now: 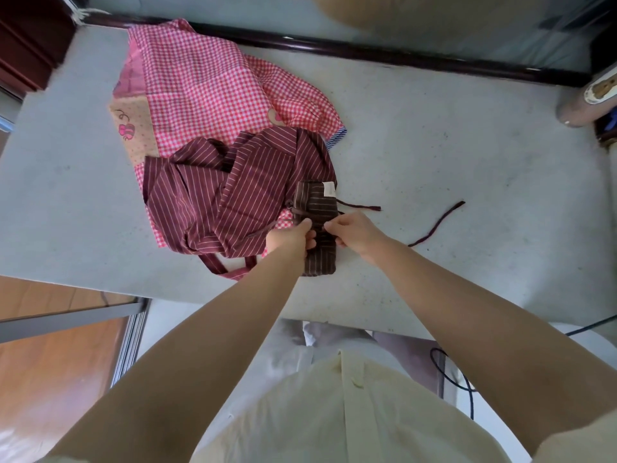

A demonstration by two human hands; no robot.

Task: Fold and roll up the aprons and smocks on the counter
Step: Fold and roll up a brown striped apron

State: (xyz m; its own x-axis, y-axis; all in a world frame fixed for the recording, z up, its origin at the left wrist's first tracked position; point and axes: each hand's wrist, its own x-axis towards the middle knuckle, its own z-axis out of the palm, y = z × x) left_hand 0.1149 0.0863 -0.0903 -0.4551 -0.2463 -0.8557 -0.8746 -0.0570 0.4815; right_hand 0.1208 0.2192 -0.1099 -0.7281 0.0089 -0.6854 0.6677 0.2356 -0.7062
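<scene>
We see the dark brown pinstriped apron, rolled into a tight bundle (315, 208), lying on the pale grey worktop (467, 145) towards its near edge. The left hand (292, 237) and the right hand (355, 230) meet over it, fingers pinching its thin brown tie cord (359, 205). A crumpled maroon striped apron (233, 188) touches its left side, overlapping a pink gingham smock (200, 85) behind.

Soft daylight, faint shadows, warped blurry edges
</scene>
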